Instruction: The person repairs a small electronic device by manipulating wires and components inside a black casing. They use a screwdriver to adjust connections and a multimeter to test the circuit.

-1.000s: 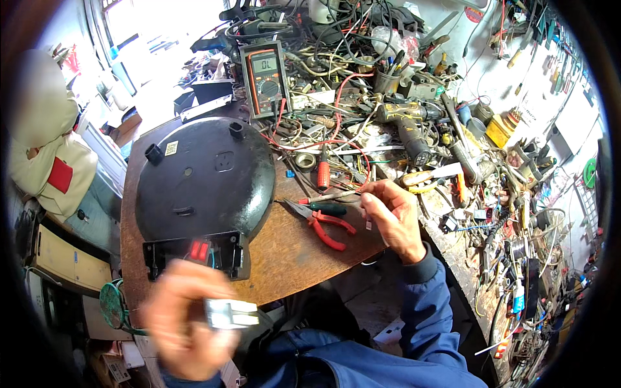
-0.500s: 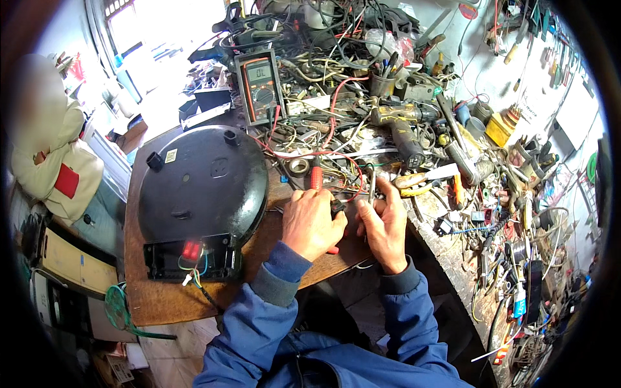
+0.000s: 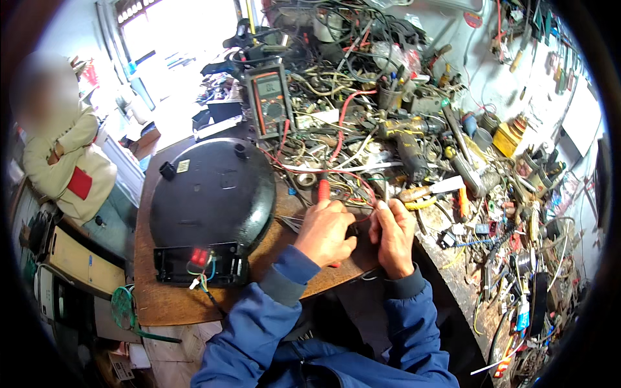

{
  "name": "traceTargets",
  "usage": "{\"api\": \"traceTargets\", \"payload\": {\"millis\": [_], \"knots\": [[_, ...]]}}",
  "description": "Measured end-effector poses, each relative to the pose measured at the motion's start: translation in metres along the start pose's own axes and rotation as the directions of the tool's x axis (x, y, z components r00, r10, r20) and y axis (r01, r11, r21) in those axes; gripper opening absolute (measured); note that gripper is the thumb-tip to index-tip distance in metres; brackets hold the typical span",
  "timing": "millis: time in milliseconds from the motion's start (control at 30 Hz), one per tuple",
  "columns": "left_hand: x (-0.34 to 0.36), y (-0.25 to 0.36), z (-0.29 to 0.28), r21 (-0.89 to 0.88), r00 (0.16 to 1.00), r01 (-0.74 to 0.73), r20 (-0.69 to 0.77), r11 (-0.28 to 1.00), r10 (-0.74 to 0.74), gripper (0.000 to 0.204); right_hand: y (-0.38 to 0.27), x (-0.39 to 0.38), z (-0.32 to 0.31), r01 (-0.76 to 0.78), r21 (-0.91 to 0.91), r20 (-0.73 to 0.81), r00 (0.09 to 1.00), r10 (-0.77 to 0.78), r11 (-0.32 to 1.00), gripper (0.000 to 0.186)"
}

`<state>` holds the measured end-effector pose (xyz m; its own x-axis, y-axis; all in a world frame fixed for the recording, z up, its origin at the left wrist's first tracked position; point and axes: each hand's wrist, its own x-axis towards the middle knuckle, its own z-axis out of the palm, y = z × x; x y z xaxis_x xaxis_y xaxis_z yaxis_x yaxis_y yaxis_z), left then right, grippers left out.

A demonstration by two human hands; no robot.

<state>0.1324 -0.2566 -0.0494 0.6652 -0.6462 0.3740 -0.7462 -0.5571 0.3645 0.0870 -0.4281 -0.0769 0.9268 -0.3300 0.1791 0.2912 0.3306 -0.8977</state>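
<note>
Over the wooden bench, my left hand [image 3: 325, 234] is closed around a red-handled tool [image 3: 323, 189]; its red end sticks out past the fingers, and a bit of red shows below the hand. The rest of that tool is hidden. To its right, my right hand [image 3: 395, 238] pinches a slim metal rod [image 3: 387, 190] between thumb and fingers, its tip pointing away from me. A red test lead [image 3: 354, 174] runs from the multimeter [image 3: 270, 100] toward my hands. Left of them lies a round black appliance base [image 3: 210, 194], upside down, with loose wires at its near edge.
Tangled cables, a cordless drill [image 3: 411, 152], a yellow-handled knife [image 3: 430, 189] and several small parts crowd the bench's back and right. A yellow container [image 3: 509, 136] stands near the wall. Another person [image 3: 71, 155] is at the far left.
The whole view has shifted slightly, moving the bench right and down. My right hand's fingers have closed more tightly around the slim rod. My left hand keeps its grip.
</note>
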Motion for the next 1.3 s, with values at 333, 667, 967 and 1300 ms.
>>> {"api": "traceTargets", "payload": {"millis": [333,667,967,1300], "knots": [[0.017,0.002,-0.014,-0.312,0.898,-0.075,-0.434,0.947,-0.072,0.034,-0.009,-0.001,0.014,-0.101,0.129,0.061,0.994,0.094,0.986,0.008],[0.015,-0.008,-0.016,-0.843,0.902,0.024,-0.214,0.537,-0.375,0.03,0.003,0.027,0.052,0.132,-0.198,0.247,0.966,-0.081,0.971,0.016],[-0.004,0.003,-0.042,-0.912,0.853,0.112,-0.116,0.395,-0.509,0.019,0.005,0.044,0.047,0.153,-0.416,0.173,0.981,-0.087,0.897,0.022],[-0.05,0.019,0.0,-0.339,0.998,0.03,-0.042,0.94,-0.047,0.036,-0.057,0.053,0.037,0.001,0.04,0.298,0.954,-0.013,0.999,0.023]]}}
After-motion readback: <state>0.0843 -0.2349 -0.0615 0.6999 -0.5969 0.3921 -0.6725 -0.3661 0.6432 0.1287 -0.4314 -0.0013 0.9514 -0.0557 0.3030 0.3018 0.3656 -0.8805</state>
